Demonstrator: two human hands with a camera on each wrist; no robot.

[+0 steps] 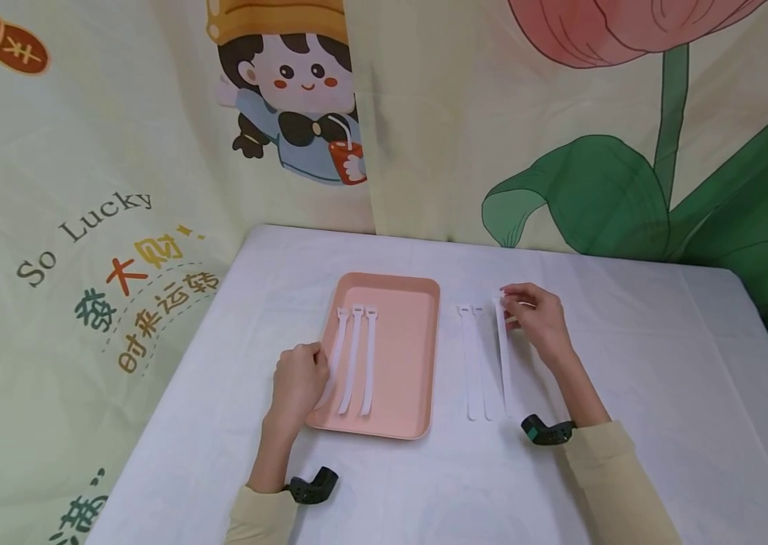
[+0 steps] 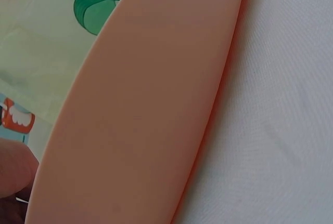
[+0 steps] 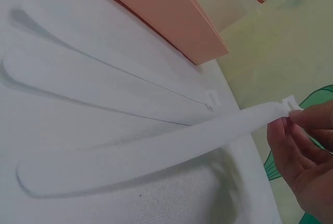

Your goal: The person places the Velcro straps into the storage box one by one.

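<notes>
My right hand (image 1: 537, 322) pinches the slotted head of a white strap-style cable tie (image 3: 130, 154) between thumb and fingers. Its head end is raised, and its long tail slopes down toward the tabletop. Just left of it, two more white cable ties (image 1: 471, 363) lie side by side on the cloth. Three others (image 1: 355, 363) are in the pink tray (image 1: 404, 363), the leftmost tilted. Over the tray's left rim my left hand (image 1: 298, 382) has its fingers bent, right beside that tilted tie; its fingertips are mostly hidden, so I cannot tell whether it grips anything.
A white cloth (image 1: 663, 378) covers the table. Behind it hangs a printed curtain (image 1: 425, 151) with a cartoon figure and green leaves. Each wrist wears a small black camera, one on the left (image 1: 313, 486) and one on the right (image 1: 547, 431).
</notes>
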